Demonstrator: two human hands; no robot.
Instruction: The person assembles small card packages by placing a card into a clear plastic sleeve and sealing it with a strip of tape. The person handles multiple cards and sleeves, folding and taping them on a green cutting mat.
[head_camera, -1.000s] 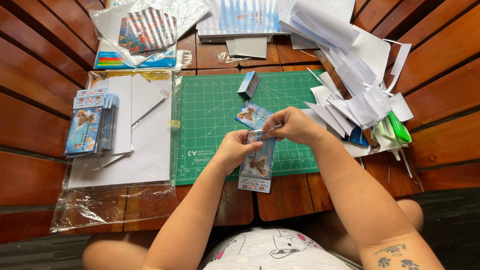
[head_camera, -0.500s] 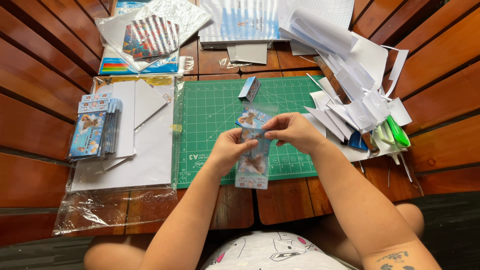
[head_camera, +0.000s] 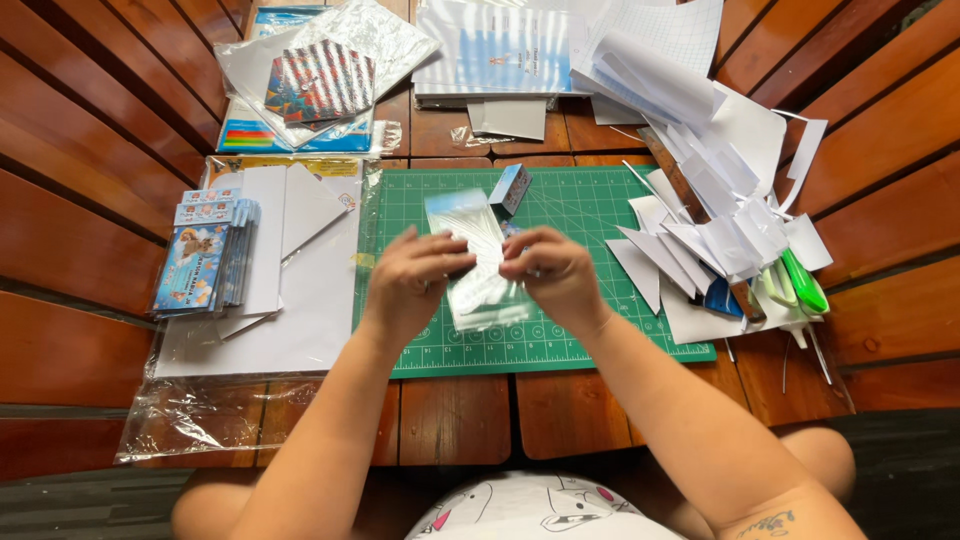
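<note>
Sleeve (head_camera: 478, 262) raised — green mat (head_camera: 580, 335), slatted table (head_camera: 90, 120).

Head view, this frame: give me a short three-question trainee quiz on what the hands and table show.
1. True or false: both hands grip the clear sleeve over the green mat.
2. What lies at the mat's far edge, just beyond the sleeve? A) scissors B) a small blue box C) a pen
3. Fill in: the stack of packed cards lies on the person's ___ side.

Key:
1. True. The left hand and right hand pinch it from either side.
2. B, the small blue box.
3. Left, on the white sheets beside the mat.
</note>
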